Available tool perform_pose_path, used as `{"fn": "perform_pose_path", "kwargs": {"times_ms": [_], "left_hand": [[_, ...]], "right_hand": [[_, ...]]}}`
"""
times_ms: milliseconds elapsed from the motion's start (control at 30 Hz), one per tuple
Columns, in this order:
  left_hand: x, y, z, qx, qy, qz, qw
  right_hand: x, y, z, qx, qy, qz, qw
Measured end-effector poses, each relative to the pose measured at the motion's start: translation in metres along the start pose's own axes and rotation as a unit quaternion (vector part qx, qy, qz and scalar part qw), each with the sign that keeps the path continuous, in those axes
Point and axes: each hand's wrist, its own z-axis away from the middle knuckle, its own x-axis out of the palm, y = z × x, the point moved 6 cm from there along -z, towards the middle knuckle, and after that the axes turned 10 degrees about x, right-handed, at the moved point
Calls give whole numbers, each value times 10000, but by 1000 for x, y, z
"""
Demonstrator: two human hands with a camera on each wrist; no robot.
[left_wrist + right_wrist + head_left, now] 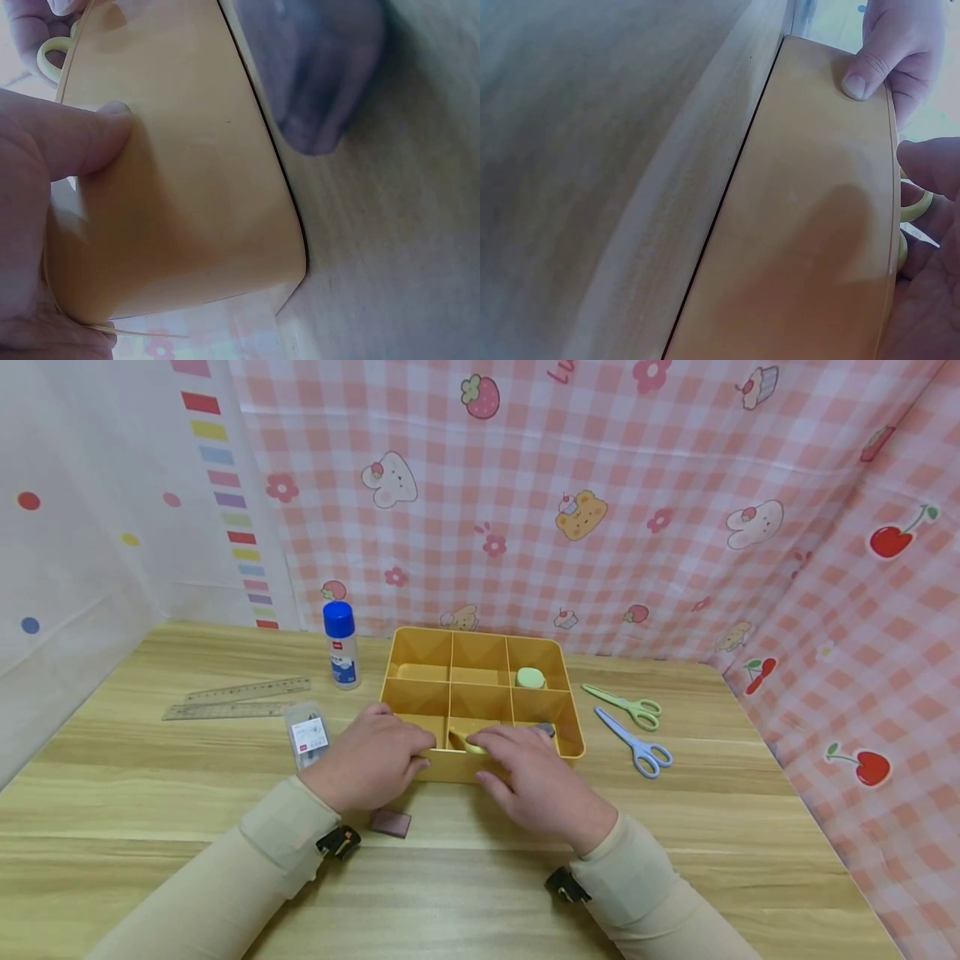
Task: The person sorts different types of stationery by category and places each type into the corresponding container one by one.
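A yellow box (480,766) with several compartments stands on the wooden table. At its front left, my left hand (372,758) grips the wall, the thumb (105,135) pressed on the outer face and the fingers over the rim. My right hand (542,777) reaches over the front rim and holds yellow scissors (472,746) at the front middle compartment. A handle loop (924,208) shows against the fingers; the thumb stays outside the wall. A pale green round object (530,677) sits in the back right compartment, and a dark grey piece (546,728) in the front right one.
Green scissors (626,704) and blue scissors (636,743) lie right of the box. On the left are a blue-capped glue bottle (342,647), clear rulers (225,710) and a labelled clear case (306,735). A brownish-purple block (390,822) lies before the box. Patterned cloth hangs behind.
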Motion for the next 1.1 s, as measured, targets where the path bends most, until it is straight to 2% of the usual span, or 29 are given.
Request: {"fn": "perform_pose_path", "kwargs": {"times_ms": [300,500,767,867,967,1100], "left_hand": [[0,0,0,-10,3,61,10000],[0,1,1,23,47,17,10000],[-1,1,1,62,75,-1,10000],[-1,1,1,74,94,16,9999],[-1,0,1,75,94,35,9999],[0,0,2,86,62,29,9999]], "right_hand": [[-1,0,0,46,-17,-134,9999],[2,1,-1,74,-58,-35,9999],[-2,5,2,306,-229,-77,9992],[-11,10,3,331,-77,-338,9988],[-27,22,3,405,306,-552,9972],[-53,52,4,977,714,-506,9914]]}}
